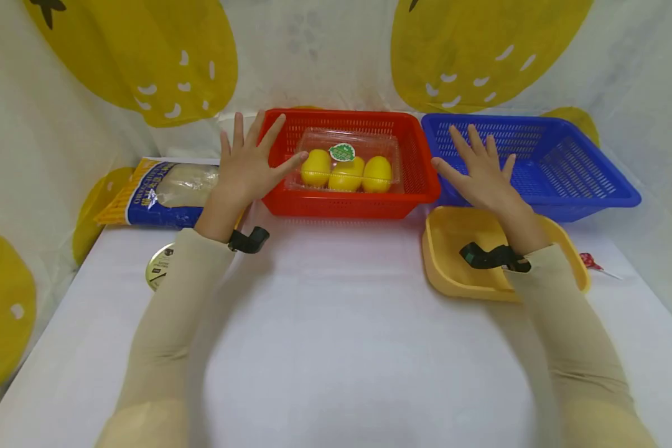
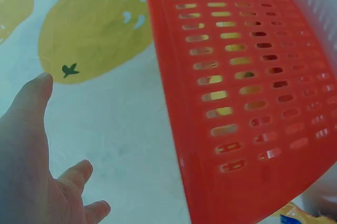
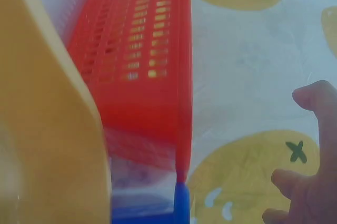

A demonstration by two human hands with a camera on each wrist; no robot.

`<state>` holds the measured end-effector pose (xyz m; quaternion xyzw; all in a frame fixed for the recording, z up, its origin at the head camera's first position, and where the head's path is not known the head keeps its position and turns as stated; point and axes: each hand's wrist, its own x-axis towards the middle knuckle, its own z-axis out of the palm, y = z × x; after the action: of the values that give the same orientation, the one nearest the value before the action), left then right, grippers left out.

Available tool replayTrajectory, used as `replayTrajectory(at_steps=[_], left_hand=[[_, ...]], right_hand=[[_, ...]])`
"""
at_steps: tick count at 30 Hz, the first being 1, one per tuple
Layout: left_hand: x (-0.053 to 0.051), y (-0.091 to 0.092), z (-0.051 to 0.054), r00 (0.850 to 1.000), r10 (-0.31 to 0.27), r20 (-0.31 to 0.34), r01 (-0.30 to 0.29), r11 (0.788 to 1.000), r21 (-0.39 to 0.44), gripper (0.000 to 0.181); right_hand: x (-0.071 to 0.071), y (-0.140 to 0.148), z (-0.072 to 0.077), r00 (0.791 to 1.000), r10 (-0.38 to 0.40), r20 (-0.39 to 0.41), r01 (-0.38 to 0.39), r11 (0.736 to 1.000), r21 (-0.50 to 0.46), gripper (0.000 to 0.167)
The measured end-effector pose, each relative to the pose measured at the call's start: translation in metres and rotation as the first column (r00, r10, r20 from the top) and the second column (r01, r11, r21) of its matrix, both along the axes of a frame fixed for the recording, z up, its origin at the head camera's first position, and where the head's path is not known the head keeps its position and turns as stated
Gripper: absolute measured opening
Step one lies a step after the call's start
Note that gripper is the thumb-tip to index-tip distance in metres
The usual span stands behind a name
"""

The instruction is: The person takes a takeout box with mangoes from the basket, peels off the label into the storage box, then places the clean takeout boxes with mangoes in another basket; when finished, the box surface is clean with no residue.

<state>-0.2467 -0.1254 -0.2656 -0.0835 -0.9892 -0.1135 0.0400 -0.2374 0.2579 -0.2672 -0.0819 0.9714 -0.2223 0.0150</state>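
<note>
My left hand [image 1: 246, 168], fingers spread, hovers by the left end of a red basket [image 1: 336, 206] and holds nothing. Inside that basket lies a clear plastic box [image 1: 378, 142] with three yellow fruits, perhaps lemons [image 1: 346, 173], and a green label on its lid. Spread as well, my right hand [image 1: 484, 177] is held in the air before a blue basket [image 1: 610, 174], its wrist over a yellow bin [image 1: 448, 274]. In the left wrist view the left thumb and fingertips show beside the red basket's slotted wall [image 2: 237, 182].
Left of the red basket lies a blue and orange packet [image 1: 168, 186] with a clear window. A round tin [image 1: 158, 266] is partly hidden by the left sleeve. Beside the yellow bin rests a red-wrapped lollipop [image 1: 589, 261]. A fruit-print cloth [image 1: 325, 56] hangs behind.
</note>
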Motion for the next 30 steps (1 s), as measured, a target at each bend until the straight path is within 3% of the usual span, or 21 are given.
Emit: replayTrajectory(at_steps=[9,19,22,25,30], left_hand=[[0.009,-0.005,-0.018,0.999,0.006,-0.042,-0.003,0.997,0.073,0.085],[0.012,-0.016,-0.043,0.996,0.074,-0.047,-0.062,0.973,0.221,0.091],[0.012,-0.017,-0.048,0.994,0.096,-0.043,-0.078,0.948,0.307,0.089],[0.011,-0.018,-0.054,0.992,0.108,-0.060,-0.073,0.905,0.418,0.084],[0.008,-0.022,-0.061,0.988,0.123,-0.090,-0.059,0.854,0.516,0.078]], right_hand=[[0.004,-0.023,-0.008,0.999,0.032,-0.038,-0.034,0.998,-0.055,0.078],[0.002,-0.047,-0.013,0.995,0.091,-0.048,-0.096,0.989,-0.114,0.075],[-0.001,-0.054,-0.015,0.992,0.109,-0.059,-0.116,0.984,-0.137,0.075],[-0.005,-0.060,-0.017,0.989,0.133,-0.061,-0.142,0.977,-0.158,0.076],[-0.015,-0.067,-0.020,0.985,0.172,-0.023,-0.173,0.962,-0.213,0.075]])
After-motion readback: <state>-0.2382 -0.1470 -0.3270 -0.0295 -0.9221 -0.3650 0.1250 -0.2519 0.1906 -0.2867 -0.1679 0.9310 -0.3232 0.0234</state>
